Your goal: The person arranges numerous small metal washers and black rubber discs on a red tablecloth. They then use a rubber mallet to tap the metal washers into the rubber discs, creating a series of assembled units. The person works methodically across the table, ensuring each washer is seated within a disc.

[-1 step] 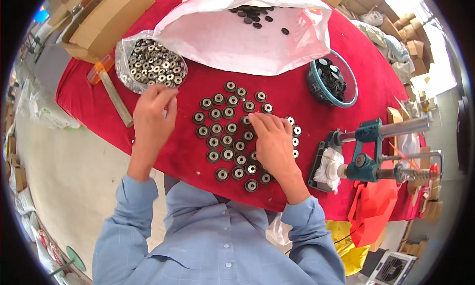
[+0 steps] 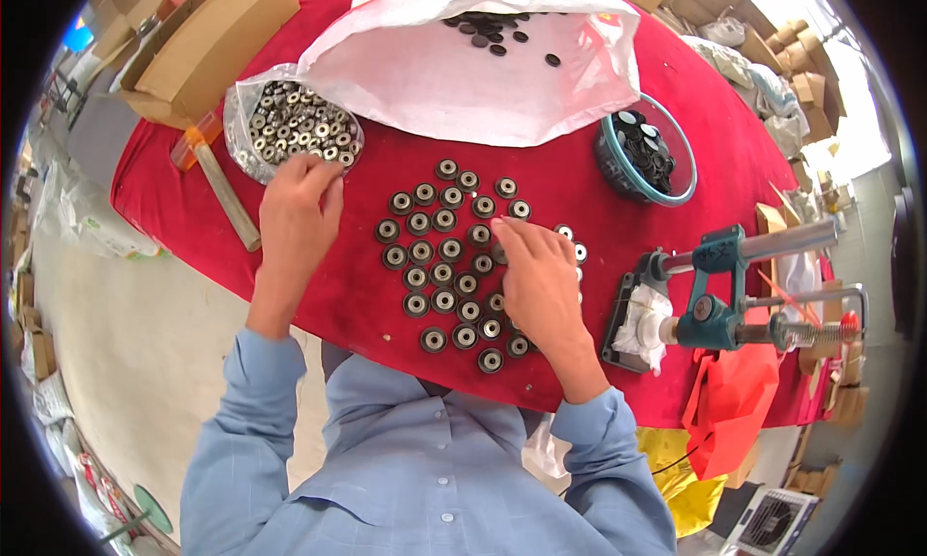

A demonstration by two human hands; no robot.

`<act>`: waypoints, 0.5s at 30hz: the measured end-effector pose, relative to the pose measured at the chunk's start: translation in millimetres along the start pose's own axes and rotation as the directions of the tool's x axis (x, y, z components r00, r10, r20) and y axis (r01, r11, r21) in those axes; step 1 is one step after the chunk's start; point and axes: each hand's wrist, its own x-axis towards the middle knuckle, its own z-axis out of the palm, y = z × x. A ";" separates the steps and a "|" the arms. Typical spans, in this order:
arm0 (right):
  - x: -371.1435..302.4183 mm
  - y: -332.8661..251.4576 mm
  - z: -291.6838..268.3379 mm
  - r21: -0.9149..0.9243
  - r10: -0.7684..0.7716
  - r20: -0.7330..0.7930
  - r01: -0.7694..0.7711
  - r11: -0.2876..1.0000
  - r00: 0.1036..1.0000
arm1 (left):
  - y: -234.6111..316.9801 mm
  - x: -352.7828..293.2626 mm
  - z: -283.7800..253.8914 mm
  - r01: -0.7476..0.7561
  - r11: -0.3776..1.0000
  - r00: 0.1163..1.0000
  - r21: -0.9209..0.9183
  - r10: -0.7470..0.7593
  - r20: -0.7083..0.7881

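Observation:
My left hand (image 2: 301, 218) is at the near edge of a clear plastic bag (image 2: 238, 141) full of small metal rings (image 2: 307, 121). Its fingers are drawn together; whatever they pinch is hidden. Many round black pieces with metal ring centres (image 2: 444, 220) lie spread on the red cloth. Over the right part of this group is my right hand (image 2: 543, 284), palm down, fingers bent and close together. Its fingertips are beside one of the pieces, and others are partly covered. I cannot make out what is under the fingers.
A white sack (image 2: 435, 92) lies open at the back with black discs (image 2: 494, 34) inside. A bowl (image 2: 612, 170) of black discs stands right of it. At the right is a green hand press (image 2: 710, 310). A wooden-handled tool (image 2: 228, 197) and a cardboard box (image 2: 208, 54) are at the left.
My left hand has moved slightly up, its fingertips now over the bag's near edge. My right hand has shifted a little to the right, showing more of the pieces beside its fingertips.

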 end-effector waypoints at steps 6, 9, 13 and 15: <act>-55.7 1.9 -47.4 0.158 0.173 -0.241 -0.137 0.978 0.955 | -44.3 23.2 43.4 -0.015 0.991 0.980 0.133 -0.011 0.198; -88.4 0.3 -52.3 0.221 0.273 -0.281 -0.215 0.951 0.920 | -48.7 21.2 48.3 -0.001 0.991 0.974 0.133 -0.030 0.226; -126.6 0.6 -50.4 0.300 0.410 -0.300 -0.323 0.898 0.861 | -46.6 21.2 49.8 -0.059 0.991 0.975 0.122 0.031 0.221; -141.3 0.5 -42.3 0.322 0.446 -0.301 -0.350 0.880 0.843 | -44.1 20.8 50.2 -0.083 0.991 0.974 0.101 0.059 0.218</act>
